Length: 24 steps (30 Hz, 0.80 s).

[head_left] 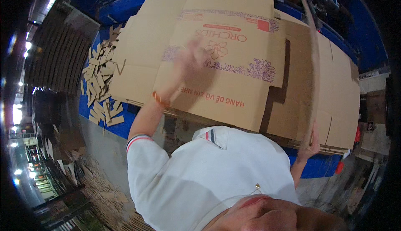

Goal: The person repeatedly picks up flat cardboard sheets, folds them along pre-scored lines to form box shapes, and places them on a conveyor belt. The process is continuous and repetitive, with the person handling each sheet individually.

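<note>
I've the right hand [310,146] clamped on an upright sheet [313,76]; printed cardboard [234,91] lies beneath the left hand [193,57], finger state too blurred to tell.

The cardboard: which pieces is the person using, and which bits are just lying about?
Seems part of the job:
upright sheet, held by the right hand;
printed sheet, beneath the blurred left hand;
flat sheets, stacked underneath.

Seems just lying about:
loose scraps on the blue table;
brown strips, lower left.
</note>
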Each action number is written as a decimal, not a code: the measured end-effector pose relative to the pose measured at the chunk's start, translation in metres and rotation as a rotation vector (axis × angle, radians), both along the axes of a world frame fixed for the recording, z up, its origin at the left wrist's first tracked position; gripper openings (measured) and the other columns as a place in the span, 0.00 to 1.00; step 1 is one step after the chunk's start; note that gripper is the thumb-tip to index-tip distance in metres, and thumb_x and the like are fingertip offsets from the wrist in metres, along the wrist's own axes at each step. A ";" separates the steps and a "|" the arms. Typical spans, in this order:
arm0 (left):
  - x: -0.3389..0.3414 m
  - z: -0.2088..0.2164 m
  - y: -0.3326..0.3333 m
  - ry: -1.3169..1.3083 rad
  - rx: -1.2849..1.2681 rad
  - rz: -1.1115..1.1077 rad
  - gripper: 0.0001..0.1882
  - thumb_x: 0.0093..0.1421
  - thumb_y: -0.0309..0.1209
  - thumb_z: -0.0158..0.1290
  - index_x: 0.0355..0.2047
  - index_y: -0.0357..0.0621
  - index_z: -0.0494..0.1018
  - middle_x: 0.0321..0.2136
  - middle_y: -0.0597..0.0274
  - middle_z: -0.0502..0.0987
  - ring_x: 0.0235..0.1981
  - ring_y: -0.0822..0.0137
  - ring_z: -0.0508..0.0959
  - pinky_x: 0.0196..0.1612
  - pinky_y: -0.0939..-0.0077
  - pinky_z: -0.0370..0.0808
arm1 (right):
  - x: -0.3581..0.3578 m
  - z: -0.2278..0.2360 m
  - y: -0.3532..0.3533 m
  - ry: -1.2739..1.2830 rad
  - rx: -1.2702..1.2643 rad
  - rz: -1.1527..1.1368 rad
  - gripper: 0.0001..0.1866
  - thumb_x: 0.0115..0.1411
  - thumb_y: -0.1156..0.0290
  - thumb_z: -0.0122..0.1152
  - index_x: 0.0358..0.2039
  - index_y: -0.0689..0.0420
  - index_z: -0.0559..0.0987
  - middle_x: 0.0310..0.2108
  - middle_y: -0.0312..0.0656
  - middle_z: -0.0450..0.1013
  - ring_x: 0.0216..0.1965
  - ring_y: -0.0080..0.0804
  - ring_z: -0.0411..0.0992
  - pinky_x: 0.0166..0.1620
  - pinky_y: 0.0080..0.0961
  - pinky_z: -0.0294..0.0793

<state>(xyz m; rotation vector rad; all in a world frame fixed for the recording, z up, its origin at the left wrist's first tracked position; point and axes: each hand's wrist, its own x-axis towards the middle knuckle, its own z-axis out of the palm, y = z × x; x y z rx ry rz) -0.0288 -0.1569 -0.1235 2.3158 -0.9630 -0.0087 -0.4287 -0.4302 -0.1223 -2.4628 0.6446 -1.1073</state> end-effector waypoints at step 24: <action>0.078 0.065 0.009 0.083 -0.722 0.497 0.22 0.54 0.46 0.59 0.29 0.34 0.79 0.25 0.49 0.78 0.27 0.59 0.78 0.32 0.67 0.71 | 0.089 0.062 -0.017 0.080 -0.374 -0.506 0.26 0.65 0.62 0.47 0.59 0.65 0.61 0.58 0.56 0.61 0.58 0.47 0.60 0.61 0.40 0.57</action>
